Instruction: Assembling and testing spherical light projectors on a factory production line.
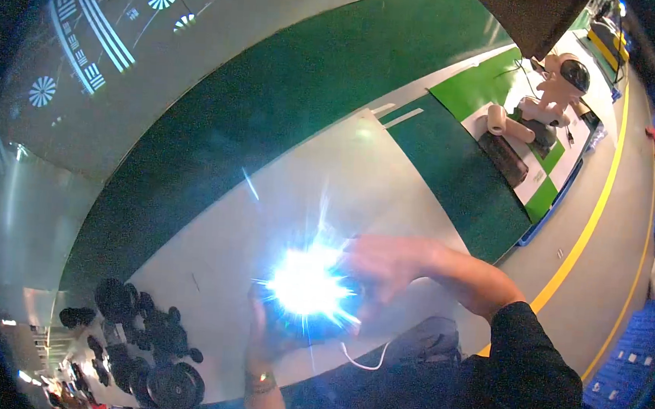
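White glare pretty much eats the middle of the shot, coming off a dark blue-ish device point(313, 320) that both hands are on, low and centre over the near edge of the pale table point(266, 223). Honestly can't tell what the device is, the bright light point(304, 287) on it blows out everything around it. The left hand point(261, 337) comes up from below with a bracelet point(260, 382) on the wrist and cups the device from underneath at its left side, fingers wrapped on it as far as I can see. The right hand point(387, 264) reaches in from the right in a black sleeve point(527, 367), fingers spread over the top right of the device and touching it; whether it's actually squeezing or just resting on it, no idea, the flare hides that. A thin white cable point(367, 361) loops out from under the device toward the person's body. To the lower left, on the same table, there's a heap of black round parts point(146, 343), look like discs and knobs, well apart from the hands. Past the table is green floor point(288, 105) with a white stripe. Farther off at upper right is a green and white surface point(547, 169) holding a beige roll point(501, 121), a dark long case point(504, 157) and a pale stand with a round dark head point(563, 84). A yellow floor line point(593, 213) runs down the right side.
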`<state>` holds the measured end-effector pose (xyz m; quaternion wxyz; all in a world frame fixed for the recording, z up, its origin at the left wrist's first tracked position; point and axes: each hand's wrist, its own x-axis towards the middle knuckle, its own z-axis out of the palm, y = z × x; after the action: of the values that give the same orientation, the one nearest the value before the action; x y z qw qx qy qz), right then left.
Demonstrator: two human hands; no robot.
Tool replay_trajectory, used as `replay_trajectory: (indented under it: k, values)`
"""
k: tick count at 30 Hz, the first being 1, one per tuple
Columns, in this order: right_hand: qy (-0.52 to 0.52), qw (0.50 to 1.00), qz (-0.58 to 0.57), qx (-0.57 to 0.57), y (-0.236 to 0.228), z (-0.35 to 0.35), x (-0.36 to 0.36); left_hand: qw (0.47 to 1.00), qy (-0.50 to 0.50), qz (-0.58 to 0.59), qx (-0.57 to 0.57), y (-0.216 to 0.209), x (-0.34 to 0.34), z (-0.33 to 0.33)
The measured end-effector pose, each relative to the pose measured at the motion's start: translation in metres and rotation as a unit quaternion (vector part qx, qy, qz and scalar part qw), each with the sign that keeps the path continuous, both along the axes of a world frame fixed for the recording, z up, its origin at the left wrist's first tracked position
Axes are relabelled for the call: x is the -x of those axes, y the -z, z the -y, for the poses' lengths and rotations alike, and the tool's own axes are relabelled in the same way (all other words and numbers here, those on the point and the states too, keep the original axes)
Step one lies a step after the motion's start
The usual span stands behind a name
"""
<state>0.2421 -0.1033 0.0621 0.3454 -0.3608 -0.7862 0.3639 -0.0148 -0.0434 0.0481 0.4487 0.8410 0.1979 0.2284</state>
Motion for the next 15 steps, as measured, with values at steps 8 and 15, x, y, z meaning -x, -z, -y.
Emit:
replay_trajectory:
  k: [8, 15]
  values:
    - [0.077, 0.996, -0.047, -0.019, 0.002, -0.01, 0.001, 0.97, -0.074, 0.066, 0.221, 0.029, 0.018, -0.01]
    - [0.118, 0.992, -0.048, -0.013, 0.018, -0.021, -0.002, 0.893, -0.098, 0.18, 0.4, 0.03, 0.024, -0.024]
